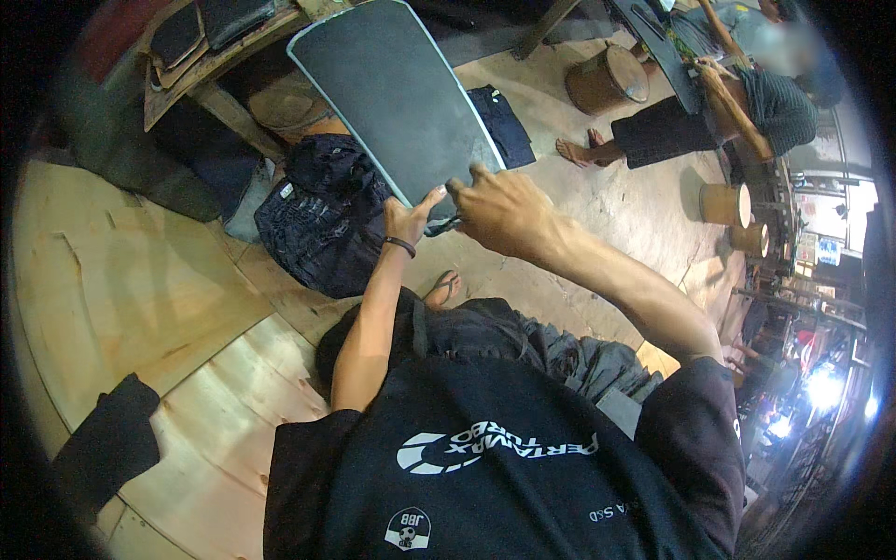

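A long, flat, dark grey board [397, 89] with a pale rim slants away from me, broad at its far end and narrower near my hands. At its near left corner, my left hand [408, 220] is closed on the edge, thumb on top and the other fingers mostly hidden beneath. My right hand [504, 207] is closed at the near right corner, knuckles up. What its fingers grip is hidden. A scrap of dark material [442, 225] shows between the two hands, below the board's end.
Dark clothing [322, 219] lies heaped left of the board. More dark cloth [502, 126] is right of it. A wooden bench [201, 70] stands far left, plywood sheets [140, 280] nearer. A co-worker [747, 103] sits far right by a round wooden stool [607, 79], holding a dark board [667, 56].
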`<control>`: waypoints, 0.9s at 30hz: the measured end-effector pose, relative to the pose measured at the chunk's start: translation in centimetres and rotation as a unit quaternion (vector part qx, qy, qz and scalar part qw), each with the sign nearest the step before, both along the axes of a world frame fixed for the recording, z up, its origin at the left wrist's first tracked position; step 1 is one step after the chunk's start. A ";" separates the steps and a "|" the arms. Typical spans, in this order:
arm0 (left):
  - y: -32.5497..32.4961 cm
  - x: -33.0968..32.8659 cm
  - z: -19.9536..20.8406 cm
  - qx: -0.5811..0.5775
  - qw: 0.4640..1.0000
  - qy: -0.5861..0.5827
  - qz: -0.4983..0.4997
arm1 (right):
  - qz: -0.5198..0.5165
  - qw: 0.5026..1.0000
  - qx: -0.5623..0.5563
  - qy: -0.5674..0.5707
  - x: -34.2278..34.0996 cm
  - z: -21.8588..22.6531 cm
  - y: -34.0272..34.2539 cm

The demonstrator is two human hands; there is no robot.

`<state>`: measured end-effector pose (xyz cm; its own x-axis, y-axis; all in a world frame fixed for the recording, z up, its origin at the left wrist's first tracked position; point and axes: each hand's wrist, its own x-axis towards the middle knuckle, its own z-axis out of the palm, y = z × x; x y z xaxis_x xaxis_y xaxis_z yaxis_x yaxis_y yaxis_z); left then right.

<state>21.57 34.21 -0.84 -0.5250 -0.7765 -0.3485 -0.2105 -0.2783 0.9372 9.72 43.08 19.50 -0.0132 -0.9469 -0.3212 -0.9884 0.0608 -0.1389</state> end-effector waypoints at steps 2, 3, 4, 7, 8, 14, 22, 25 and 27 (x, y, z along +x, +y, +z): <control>-0.1 0.1 -0.2 -0.016 1.000 -0.026 0.001 | 0.054 0.992 -0.102 0.053 -0.4 0.1 0.1; -0.1 0.1 -0.3 -0.019 0.999 -0.046 -0.004 | 0.049 0.996 -0.067 0.034 -0.6 0.1 0.2; -0.1 0.2 -0.4 -0.013 0.997 -0.076 -0.011 | 0.011 1.000 -0.021 0.011 -0.5 0.0 0.4; 0.1 0.1 -0.4 0.026 0.999 -0.030 -0.012 | -0.077 0.996 0.046 -0.031 -0.1 -0.2 0.6; 0.0 0.1 -0.3 0.005 0.998 -0.060 -0.016 | -0.100 0.993 0.041 -0.036 0.1 0.0 0.6; -0.6 0.3 -0.6 0.044 0.998 0.027 -0.038 | -0.167 0.985 0.033 -0.034 -2.3 4.6 -0.6; -2.9 -0.5 -0.6 0.119 0.990 0.029 0.065 | -0.426 0.854 -0.093 -0.282 -12.3 -3.5 0.7; -6.4 -1.8 -0.4 -0.013 0.993 0.003 0.118 | -0.459 0.867 -0.051 -0.188 -14.8 -11.0 -0.1; -8.7 -2.8 -0.3 -0.044 0.990 -0.006 0.134 | -0.446 0.851 -0.098 -0.260 -16.1 -14.1 -1.6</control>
